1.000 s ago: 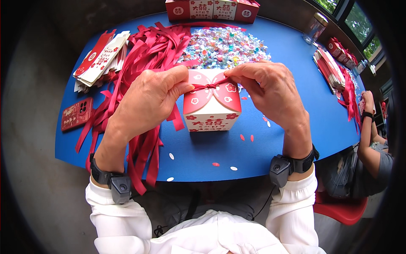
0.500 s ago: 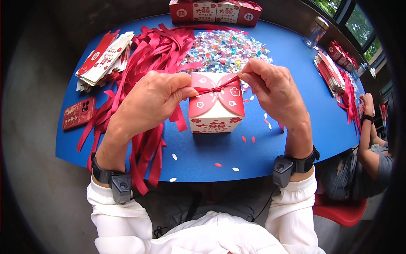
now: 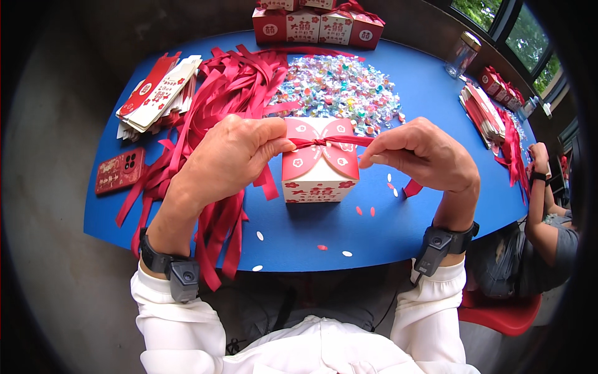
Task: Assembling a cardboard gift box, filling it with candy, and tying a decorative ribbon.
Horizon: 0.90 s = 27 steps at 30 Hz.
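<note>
A small red and white gift box [image 3: 319,181] stands upright on the table in front of me, its flaps folded shut on top. A dark red ribbon [image 3: 339,139] runs across the lid, with a knot at the middle. My left hand [image 3: 240,153] pinches the ribbon's left part at the lid's left edge. Right of the box, my right hand [image 3: 430,153] grips the other part between thumb and fingers and holds it stretched sideways. A loose ribbon tail hangs below my right hand.
On the blue table [image 3: 293,240] lie a heap of red ribbons [image 3: 233,93], wrapped candies [image 3: 339,81], flat unfolded boxes [image 3: 159,93] and a phone [image 3: 120,171]. Finished boxes [image 3: 317,28] stand at the back. A jar [image 3: 463,55] stands far right, and a co-worker's arm [image 3: 541,199] shows at the right edge.
My right hand has moved right and lower, drawing its ribbon part out sideways. The left hand keeps its pinch at the lid's edge. The view has shifted slightly.
</note>
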Each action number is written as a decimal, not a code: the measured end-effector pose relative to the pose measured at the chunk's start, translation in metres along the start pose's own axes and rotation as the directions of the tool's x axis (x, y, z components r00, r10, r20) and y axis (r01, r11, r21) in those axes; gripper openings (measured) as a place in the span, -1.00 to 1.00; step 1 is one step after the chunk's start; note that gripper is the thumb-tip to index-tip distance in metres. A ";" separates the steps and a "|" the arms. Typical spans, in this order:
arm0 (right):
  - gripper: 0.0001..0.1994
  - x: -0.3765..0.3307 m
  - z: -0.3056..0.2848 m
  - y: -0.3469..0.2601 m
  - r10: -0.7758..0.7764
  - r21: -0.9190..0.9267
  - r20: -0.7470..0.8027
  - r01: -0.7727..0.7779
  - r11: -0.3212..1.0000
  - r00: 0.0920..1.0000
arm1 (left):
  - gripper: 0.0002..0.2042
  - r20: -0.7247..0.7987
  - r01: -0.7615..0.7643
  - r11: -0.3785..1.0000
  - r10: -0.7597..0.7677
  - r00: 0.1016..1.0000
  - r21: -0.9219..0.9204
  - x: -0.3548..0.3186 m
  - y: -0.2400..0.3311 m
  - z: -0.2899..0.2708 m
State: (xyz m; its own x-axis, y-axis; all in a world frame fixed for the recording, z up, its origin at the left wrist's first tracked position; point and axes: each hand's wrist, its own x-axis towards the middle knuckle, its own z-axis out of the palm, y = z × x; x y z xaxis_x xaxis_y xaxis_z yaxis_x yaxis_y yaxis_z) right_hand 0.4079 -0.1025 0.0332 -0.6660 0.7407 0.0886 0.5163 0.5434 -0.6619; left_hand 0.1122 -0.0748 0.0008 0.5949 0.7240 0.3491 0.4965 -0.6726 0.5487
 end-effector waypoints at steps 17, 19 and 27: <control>-0.65 0.059 0.066 0.019 0.179 0.329 -0.668 0.071 0.942 0.722 | -0.77 -0.017 -0.084 0.996 0.084 0.996 0.023 0.001 0.005 0.000; -0.64 0.060 0.064 0.020 0.170 0.409 -0.637 0.143 0.901 0.752 | -0.78 0.002 -0.051 0.998 0.051 0.999 0.026 0.000 0.006 -0.001; -0.74 0.053 0.053 0.017 -0.034 0.367 -0.457 0.223 0.903 0.889 | -0.78 -0.018 -0.076 0.996 0.076 0.997 0.040 0.000 0.003 0.002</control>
State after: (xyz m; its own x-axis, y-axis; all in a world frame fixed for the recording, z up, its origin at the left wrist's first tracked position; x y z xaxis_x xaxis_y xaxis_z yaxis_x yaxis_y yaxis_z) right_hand 0.3534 -0.0751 -0.0132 -0.3628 0.8206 0.4416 0.1201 0.5111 -0.8511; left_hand 0.1151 -0.0770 0.0016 0.6195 0.6732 0.4037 0.4750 -0.7310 0.4899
